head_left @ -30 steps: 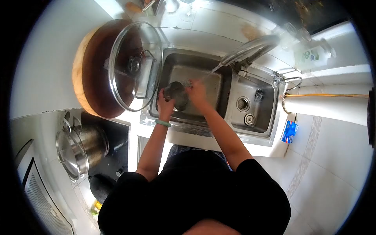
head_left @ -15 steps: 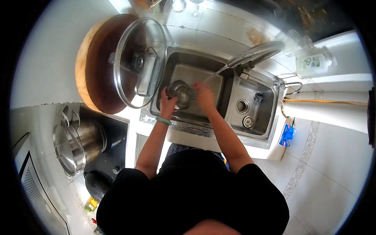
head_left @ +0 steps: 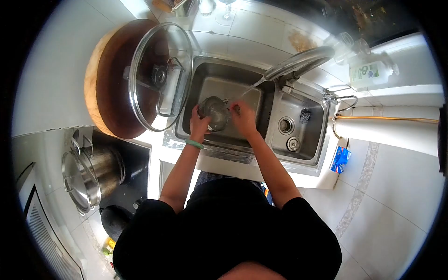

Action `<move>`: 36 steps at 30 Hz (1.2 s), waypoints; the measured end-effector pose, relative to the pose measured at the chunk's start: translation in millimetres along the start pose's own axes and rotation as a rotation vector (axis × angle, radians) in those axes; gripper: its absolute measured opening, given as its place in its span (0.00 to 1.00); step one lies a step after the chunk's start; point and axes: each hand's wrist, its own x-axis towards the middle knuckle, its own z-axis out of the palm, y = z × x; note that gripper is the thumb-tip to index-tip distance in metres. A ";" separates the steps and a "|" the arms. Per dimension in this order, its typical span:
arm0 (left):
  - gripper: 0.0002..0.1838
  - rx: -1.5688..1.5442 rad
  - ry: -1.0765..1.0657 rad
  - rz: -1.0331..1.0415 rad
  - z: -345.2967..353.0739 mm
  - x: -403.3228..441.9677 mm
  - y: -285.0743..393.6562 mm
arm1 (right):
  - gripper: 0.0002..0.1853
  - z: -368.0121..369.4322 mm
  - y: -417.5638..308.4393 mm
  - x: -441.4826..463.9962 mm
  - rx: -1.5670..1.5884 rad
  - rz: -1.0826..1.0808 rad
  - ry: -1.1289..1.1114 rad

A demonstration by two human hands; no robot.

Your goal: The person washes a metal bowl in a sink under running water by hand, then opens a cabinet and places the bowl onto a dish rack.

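Observation:
My left hand [head_left: 199,124] grips the edge of a round metal bowl [head_left: 215,113], tilted over the large left basin of the steel sink [head_left: 242,86]. On the bowl's right side is my right hand [head_left: 241,115], its fingers curled together; what they hold, if anything, is too small to make out. A thin stream of water runs from the faucet [head_left: 298,60] into the basin, just behind my right hand. A green bangle [head_left: 194,144] circles my left wrist.
A glass lid [head_left: 160,77] leans by a round wooden board [head_left: 109,79] at the left. The small right basin holds a dark scrubber [head_left: 305,115] and a strainer [head_left: 293,144]. A steel pot [head_left: 105,170] stands lower left, a blue packet [head_left: 340,159] at the right.
The bowl has turned from a dark, edge-on view to show its shiny round face. My right hand has shifted slightly right and down from beside the bowl's top.

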 end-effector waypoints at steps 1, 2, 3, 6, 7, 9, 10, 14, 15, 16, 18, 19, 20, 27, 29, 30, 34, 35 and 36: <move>0.39 0.014 0.010 0.001 0.6 0.1 1.3 | 0.07 1.0 2.0 1.3 -0.001 -0.003 -0.001; 0.39 0.011 0.011 0.004 0.4 0.2 2.0 | 0.09 1.3 1.9 3.6 0.081 0.118 0.006; 0.39 0.004 -0.007 -0.015 -0.6 -0.6 2.1 | 0.10 1.8 2.0 6.0 0.164 0.238 0.013; 0.40 0.018 -0.010 -0.019 -1.5 -3.7 2.8 | 0.19 17.6 31.6 11.1 0.207 0.191 0.065; 0.40 0.040 0.006 -0.007 -1.5 -4.5 2.9 | 0.19 19.1 34.6 10.8 0.206 0.191 0.067; 0.40 0.064 0.015 0.010 -2.2 -3.2 -0.3 | 0.20 16.4 23.1 12.2 0.610 0.366 -0.041; 0.41 0.088 0.026 0.028 -2.4 -1.6 -2.2 | 0.20 20.7 34.3 11.6 0.608 0.365 -0.042; 0.40 0.080 0.033 0.029 1.6 1.6 -8.0 | 0.18 -0.6 23.0 9.2 0.296 0.491 -0.116; 0.40 0.066 0.021 0.037 2.4 0.3 -3.9 | 0.17 -13.7 8.0 9.2 0.127 0.519 -0.122; 0.40 0.052 0.006 0.047 4.3 0.3 -1.5 | 0.17 -19.6 10.0 8.1 0.120 0.521 -0.116; 0.40 0.055 -0.003 0.080 7.1 5.5 -4.9 | 0.14 -32.2 14.8 6.3 -0.094 0.295 -0.045; 0.40 0.061 0.000 0.113 9.1 7.1 -6.6 | 0.14 -37.8 17.2 6.2 -0.103 0.299 -0.040; 0.39 0.163 0.059 0.103 11.5 6.9 -5.3 | 0.15 -42.1 19.4 7.6 -0.155 0.244 -0.099; 0.39 0.085 0.060 0.138 8.9 14.2 -18.7 | 0.20 -17.0 42.4 19.3 0.087 0.436 -0.235; 0.39 0.145 0.088 0.028 5.1 4.8 -7.4 | 0.22 -16.9 4.7 19.2 0.180 0.533 -0.193; 0.39 0.146 0.099 0.025 2.1 2.2 -5.9 | 0.24 -16.1 -9.8 19.2 0.265 0.636 -0.138; 0.40 0.410 0.188 0.115 -7.8 3.1 -14.1 | 0.28 5.7 15.0 18.9 0.324 0.667 -0.278; 0.41 0.461 0.206 0.160 -9.8 3.0 -14.7 | 0.29 9.3 14.3 17.3 0.361 0.683 -0.201; 0.41 0.456 0.215 0.153 -11.2 2.0 -15.3 | 0.29 12.6 13.5 15.4 0.397 0.698 -0.123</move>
